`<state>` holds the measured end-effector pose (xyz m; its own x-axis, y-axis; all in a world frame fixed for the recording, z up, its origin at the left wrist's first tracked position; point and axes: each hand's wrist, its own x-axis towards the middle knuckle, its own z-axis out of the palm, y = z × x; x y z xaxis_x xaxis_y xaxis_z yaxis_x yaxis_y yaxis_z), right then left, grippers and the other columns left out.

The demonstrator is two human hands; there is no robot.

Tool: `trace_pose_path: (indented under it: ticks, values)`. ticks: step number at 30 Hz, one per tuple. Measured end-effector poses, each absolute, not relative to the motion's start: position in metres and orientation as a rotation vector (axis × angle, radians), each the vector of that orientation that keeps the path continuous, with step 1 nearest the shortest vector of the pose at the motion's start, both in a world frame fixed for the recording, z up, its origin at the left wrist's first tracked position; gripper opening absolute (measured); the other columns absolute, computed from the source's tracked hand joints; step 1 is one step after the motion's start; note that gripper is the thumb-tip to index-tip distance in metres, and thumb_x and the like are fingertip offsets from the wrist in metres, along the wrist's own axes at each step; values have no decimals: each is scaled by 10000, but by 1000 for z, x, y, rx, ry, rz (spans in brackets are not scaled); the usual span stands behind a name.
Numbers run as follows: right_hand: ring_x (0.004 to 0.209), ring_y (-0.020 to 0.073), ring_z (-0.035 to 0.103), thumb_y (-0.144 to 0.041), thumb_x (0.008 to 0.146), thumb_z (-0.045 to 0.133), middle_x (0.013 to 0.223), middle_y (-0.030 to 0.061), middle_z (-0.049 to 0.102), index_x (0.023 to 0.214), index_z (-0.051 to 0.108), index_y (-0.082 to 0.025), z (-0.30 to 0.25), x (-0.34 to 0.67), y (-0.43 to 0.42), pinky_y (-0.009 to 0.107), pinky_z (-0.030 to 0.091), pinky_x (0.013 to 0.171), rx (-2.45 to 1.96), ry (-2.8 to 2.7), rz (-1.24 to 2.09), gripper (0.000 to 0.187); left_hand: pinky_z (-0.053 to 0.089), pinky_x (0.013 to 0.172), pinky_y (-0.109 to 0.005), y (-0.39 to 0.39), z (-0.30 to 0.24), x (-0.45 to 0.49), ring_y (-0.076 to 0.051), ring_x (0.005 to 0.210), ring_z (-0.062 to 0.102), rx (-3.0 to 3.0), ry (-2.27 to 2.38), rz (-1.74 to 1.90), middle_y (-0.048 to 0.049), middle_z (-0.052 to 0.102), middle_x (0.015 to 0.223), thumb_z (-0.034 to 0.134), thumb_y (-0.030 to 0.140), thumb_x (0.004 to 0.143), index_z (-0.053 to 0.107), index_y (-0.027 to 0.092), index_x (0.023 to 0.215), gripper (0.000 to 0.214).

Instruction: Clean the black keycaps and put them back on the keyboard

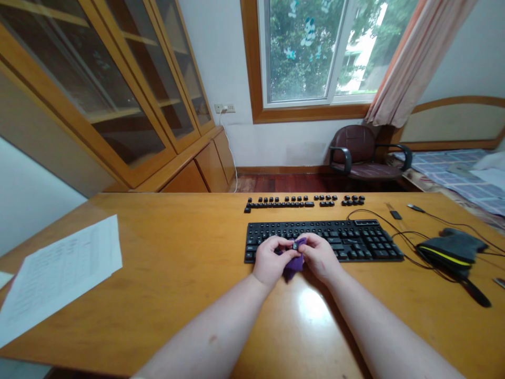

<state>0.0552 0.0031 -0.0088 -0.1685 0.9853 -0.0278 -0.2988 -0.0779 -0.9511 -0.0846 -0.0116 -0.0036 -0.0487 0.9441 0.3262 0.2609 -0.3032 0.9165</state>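
A black keyboard (335, 239) lies on the wooden desk (177, 273). Just in front of it, both my hands meet over its lower left part. My left hand (270, 260) is closed around a purple cloth (294, 265). My right hand (320, 255) pinches the same cloth together with a small dark keycap (295, 245) at its fingertips. Beyond the keyboard, several loose black keycaps (292, 201) are lined up in rows on the desk.
A printed sheet of paper (59, 268) lies at the desk's left edge. A dark pouch with a yellow stripe (450, 250), black cables and a pen sit at the right. Behind the desk stand a wood cabinet, an office chair (355, 152) and a bed.
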Motion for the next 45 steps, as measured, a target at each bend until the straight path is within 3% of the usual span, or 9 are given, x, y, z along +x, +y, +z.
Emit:
trace_pose_path:
  ticks: [5,8,14,19,25,33,38,45]
  values:
    - [328,71,391,-321,602,698,375,-67,485,587,562,-175,-6,54,2,205,317,362,-1012,-1028,1473,200,478,614,-262,-11,-3,-84,-120,594,549,1621,1307,1342,-6,630,674,746,254,584,680,169,738,188]
    - [341,74,408,-332,608,704,398,-57,514,605,563,-174,-8,54,4,208,326,371,-1017,-1001,1429,211,496,649,-275,-9,-2,-83,-119,605,549,1650,1294,1318,-12,644,722,717,217,620,693,189,837,220]
    - [359,80,425,-346,610,717,415,-54,514,637,571,-173,-11,56,7,211,335,382,-999,-939,1400,229,488,805,-322,-7,0,-84,-158,831,590,1735,1185,1269,-50,654,923,595,190,738,677,225,976,255]
    - [403,77,438,-377,629,709,462,-48,506,702,609,-175,-2,55,4,213,364,419,-817,-790,1514,237,492,748,-301,-3,-6,-87,-148,771,580,1639,1207,1401,-51,644,889,642,196,698,676,195,895,200]
    - [463,90,489,-279,595,747,569,-19,588,784,654,-173,-3,54,2,234,403,478,-744,-849,1647,236,481,652,-249,-2,-10,-85,-116,649,553,1435,1213,1435,-18,626,749,665,152,641,642,165,869,230]
    - [512,124,541,-289,605,746,627,-2,640,757,651,-189,-14,52,6,276,454,554,-834,-875,1587,205,504,665,-273,-3,-3,-86,-117,630,554,1516,1250,1378,-24,654,791,681,160,628,682,180,867,241]
    - [503,105,531,-283,643,726,622,-7,636,771,648,-180,-16,52,7,243,440,530,-824,-822,1541,182,495,795,-315,-3,-1,-88,-156,810,606,1628,1214,1379,-47,669,896,603,177,720,682,199,926,222]
    - [475,91,502,-286,653,718,582,-1,624,777,679,-151,-11,51,4,228,417,490,-800,-864,1581,188,512,693,-278,-5,-4,-89,-137,696,608,1688,1328,1452,-26,660,791,646,198,685,673,187,849,167]
